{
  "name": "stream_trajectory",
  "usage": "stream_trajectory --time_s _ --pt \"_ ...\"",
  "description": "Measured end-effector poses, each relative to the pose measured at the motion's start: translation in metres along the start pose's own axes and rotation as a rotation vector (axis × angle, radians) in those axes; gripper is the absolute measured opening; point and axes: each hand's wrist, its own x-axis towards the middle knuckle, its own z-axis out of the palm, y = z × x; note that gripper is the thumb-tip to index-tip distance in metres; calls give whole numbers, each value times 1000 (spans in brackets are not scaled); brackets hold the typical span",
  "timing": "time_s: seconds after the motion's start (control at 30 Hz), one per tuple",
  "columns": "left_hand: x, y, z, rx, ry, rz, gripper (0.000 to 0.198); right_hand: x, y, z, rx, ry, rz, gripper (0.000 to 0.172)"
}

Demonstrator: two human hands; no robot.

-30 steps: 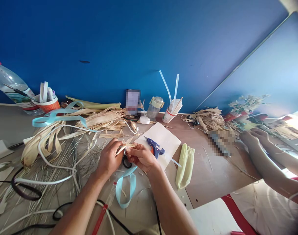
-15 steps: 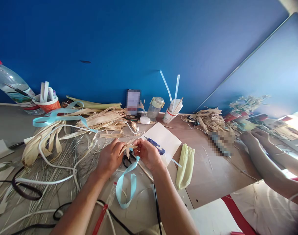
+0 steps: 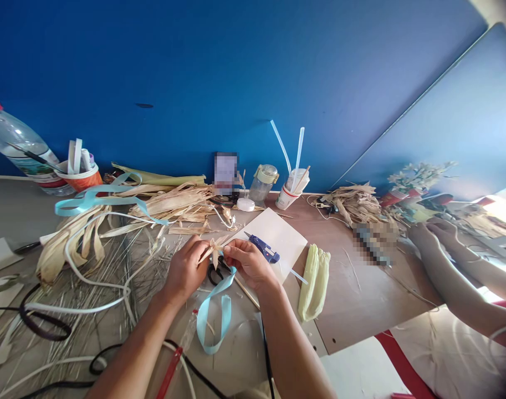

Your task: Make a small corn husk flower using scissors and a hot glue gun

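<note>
Between my hands is a small flower shape made of dried corn husk [image 3: 215, 252]. My left hand [image 3: 188, 267] is closed on its stem side, fingers curled. My right hand [image 3: 249, 261] pinches at the flower's right edge, thumb and forefinger together. Just below lie black-handled scissors [image 3: 214, 275], partly hidden by the hands. A light blue ribbon [image 3: 203, 316] curls down on the table under my right hand. Right of that hand, a blue glue gun [image 3: 264, 249] rests on a white sheet [image 3: 289, 239]. Beside the sheet lies a pale green husk piece [image 3: 315, 284].
Dried husks [image 3: 173, 202], thin wires [image 3: 107, 277] and a white cable [image 3: 76, 269] cover the left side. Behind stand a paper cup with straws [image 3: 286, 198], a clear jar [image 3: 261, 185] and a large bottle [image 3: 22, 144]. At right, another person's arms [image 3: 448, 271] rest on the table.
My right hand's fingers have shifted slightly left and closed at the husk flower's edge. The flower has turned a little. My left hand stays nearly in place.
</note>
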Motion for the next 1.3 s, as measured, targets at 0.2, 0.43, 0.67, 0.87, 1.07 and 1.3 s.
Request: stream_trajectory --time_s 0.2,0.43,0.67,0.87,1.07,1.3 --pt "8 4 -5 -322 -30 -294 16 1 0 0 62 83 -90 29" --pt "9 1 -11 -630 -97 -605 21 1 4 4 -207 -55 -95 27" --pt "9 2 -12 -815 -164 -681 20 2 4 4 -213 -103 -80 31" --pt "7 2 -12 -893 -163 -727 22 2 7 2 -90 -179 -7 30" --pt "8 3 -14 -979 -209 -725 28 3 11 9 6 -218 68 30" --pt "11 6 -13 -1090 -213 -763 36 7 20 9 -101 -133 -23 25"
